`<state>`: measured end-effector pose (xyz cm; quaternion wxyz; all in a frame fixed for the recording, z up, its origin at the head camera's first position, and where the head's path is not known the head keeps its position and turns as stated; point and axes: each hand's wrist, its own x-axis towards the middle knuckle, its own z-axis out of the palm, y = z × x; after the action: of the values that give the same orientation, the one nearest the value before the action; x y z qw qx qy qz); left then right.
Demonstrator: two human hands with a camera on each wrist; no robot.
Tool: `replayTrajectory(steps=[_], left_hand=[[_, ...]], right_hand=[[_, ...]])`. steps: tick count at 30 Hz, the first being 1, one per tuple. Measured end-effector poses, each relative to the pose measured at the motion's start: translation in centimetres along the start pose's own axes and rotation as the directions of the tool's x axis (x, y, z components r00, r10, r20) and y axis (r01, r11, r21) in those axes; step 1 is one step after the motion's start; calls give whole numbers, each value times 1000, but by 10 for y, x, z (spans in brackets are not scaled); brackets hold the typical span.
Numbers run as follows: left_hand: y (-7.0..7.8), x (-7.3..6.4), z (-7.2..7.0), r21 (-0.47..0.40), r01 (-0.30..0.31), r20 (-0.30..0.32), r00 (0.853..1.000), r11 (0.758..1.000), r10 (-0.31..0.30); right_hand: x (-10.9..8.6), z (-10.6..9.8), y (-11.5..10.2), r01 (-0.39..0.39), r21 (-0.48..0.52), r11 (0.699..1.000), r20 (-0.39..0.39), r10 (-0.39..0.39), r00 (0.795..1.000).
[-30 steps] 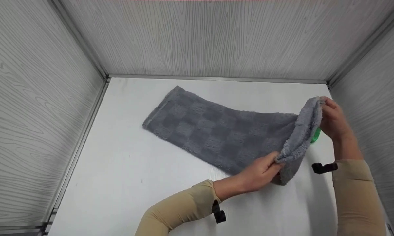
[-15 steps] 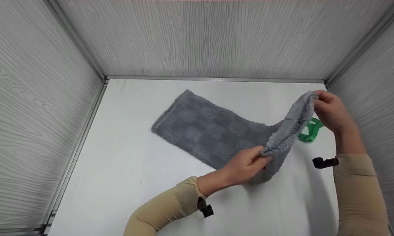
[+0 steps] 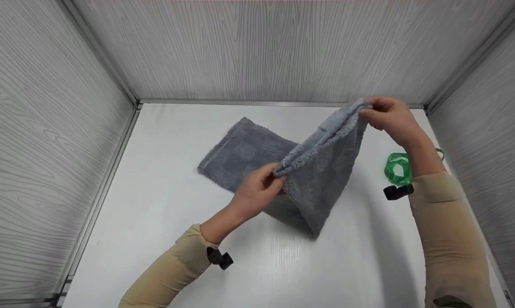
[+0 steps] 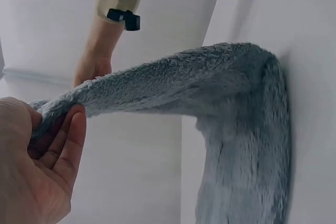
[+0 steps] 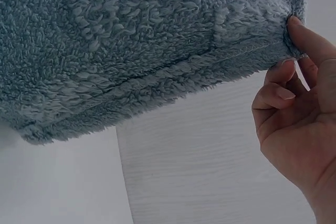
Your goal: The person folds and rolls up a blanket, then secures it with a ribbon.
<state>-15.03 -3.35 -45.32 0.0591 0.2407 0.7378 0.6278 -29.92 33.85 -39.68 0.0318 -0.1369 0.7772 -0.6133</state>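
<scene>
A fluffy grey towel (image 3: 325, 179) with a checked pattern is partly raised, its far left end lying flat on the white table. My left hand (image 3: 257, 192) pinches one corner of the lifted edge between thumb and fingers. Higher up and to the right, my right hand (image 3: 390, 117) pinches the other corner. The edge slants between both hands, and the cloth hangs below it in a fold. In the left wrist view the towel (image 4: 241, 103) bends down toward the table. The right wrist view shows a stitched hem along the towel (image 5: 157, 35) beside my pinching fingers.
A loop of green ribbon or tape (image 3: 396, 169) lies on the table (image 3: 154, 222) at the right, partly behind my right forearm. Grey wood-grain panels (image 3: 261, 51) wall in the table at the back and both sides.
Both hands have carried the towel's right edge leftward and up, folding it over toward the flat left end. The green loop, hidden mostly by the towel before, now shows.
</scene>
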Motion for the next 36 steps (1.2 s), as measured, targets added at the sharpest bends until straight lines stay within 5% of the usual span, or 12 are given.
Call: replayTrajectory(steps=[6, 16, 25, 36], left_hand=[[-4, -11, -41, 2, 108, -144, 984, 994, -107], [-17, -26, -94, 35, 186, -308, 937, 982, -166], [-51, -22, -131, 0, 322, -401, 867, 947, -295], [-89, -20, -150, -66, 499, -406, 777, 864, -481]], right_hand=[[33, 41, -14, 3, -28, 1000, 57, -1, 998], [73, 100, -24, 22, -81, 996, 132, -11, 991], [91, 146, -18, 37, -101, 994, 131, -24, 991], [91, 189, 5, -113, -100, 989, 65, 119, 991]])
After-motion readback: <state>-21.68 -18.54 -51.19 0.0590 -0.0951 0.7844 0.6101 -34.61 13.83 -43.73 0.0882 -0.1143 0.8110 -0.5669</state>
